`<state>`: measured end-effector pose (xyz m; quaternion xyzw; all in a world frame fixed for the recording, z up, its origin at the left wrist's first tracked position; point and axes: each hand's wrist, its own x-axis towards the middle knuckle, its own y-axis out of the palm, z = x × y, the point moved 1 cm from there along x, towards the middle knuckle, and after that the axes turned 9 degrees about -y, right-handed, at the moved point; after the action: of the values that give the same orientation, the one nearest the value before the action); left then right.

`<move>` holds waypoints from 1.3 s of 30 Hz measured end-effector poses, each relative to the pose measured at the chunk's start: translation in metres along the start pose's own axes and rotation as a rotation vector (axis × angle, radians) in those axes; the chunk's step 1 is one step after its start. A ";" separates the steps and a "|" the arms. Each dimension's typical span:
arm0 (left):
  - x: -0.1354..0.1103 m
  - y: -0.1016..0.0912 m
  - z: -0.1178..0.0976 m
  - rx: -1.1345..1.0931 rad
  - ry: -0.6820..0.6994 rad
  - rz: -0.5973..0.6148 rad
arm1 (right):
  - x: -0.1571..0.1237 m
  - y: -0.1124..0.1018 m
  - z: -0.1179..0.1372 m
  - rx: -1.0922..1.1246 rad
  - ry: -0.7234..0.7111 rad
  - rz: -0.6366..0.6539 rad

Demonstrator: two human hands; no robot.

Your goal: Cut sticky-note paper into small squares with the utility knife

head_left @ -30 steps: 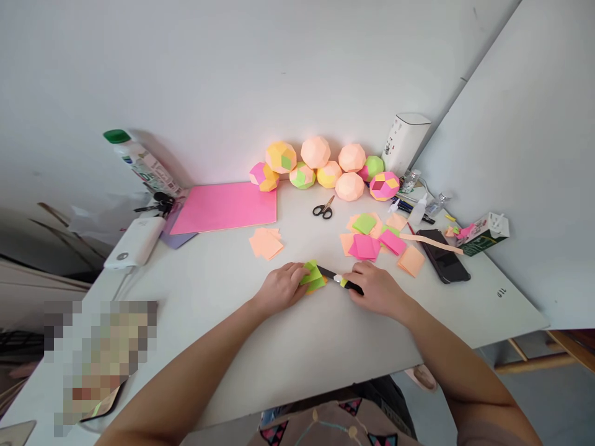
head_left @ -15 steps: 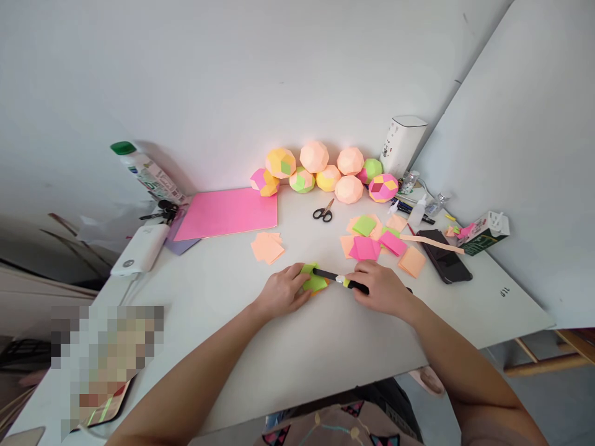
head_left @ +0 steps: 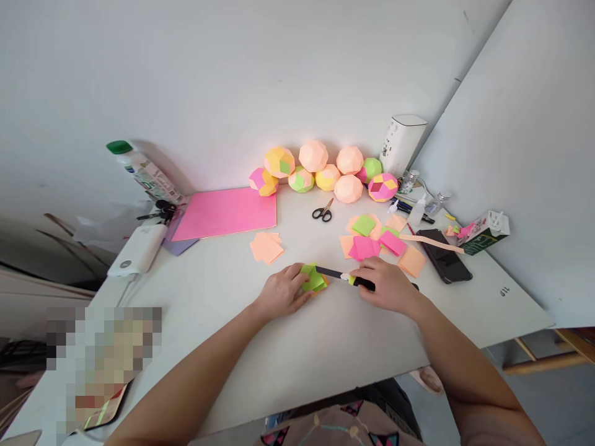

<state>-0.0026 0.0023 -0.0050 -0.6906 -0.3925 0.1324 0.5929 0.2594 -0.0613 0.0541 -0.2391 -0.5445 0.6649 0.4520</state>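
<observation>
My left hand (head_left: 284, 290) is closed on the left side of a small folded green paper (head_left: 315, 279), holding it against the tabletop; an orange edge shows beneath it. My right hand (head_left: 385, 283) grips the black handle of a utility knife (head_left: 331, 272). The dark blade points left, with its tip by the paper's upper right edge; whether they touch I cannot tell. Just beyond my right hand lie loose squares of pink paper (head_left: 365, 248), green paper (head_left: 363, 225) and peach paper (head_left: 411, 261). More peach squares (head_left: 266, 246) rest beyond my left hand.
Several faceted paper balls (head_left: 313, 156) line the wall. Black-handled scissors (head_left: 322, 212) lie before them. A pink sheet (head_left: 227, 214), white power bank (head_left: 138, 249) and bottle (head_left: 146, 170) are left. Right are a phone (head_left: 444, 256), glue bottle (head_left: 417, 210) and carton (head_left: 486, 233).
My right hand has drawn the knife slightly to the right, so its tip has shifted off the paper's middle toward the edge. My left hand stays on the paper.
</observation>
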 end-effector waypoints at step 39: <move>0.002 0.009 0.009 -0.146 -0.105 -0.058 | 0.000 -0.004 -0.007 0.074 -0.056 0.073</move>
<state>-0.0040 0.0102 -0.0155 -0.7123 -0.4515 0.1225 0.5233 0.2664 -0.0575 0.0560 -0.2233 -0.5229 0.7071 0.4205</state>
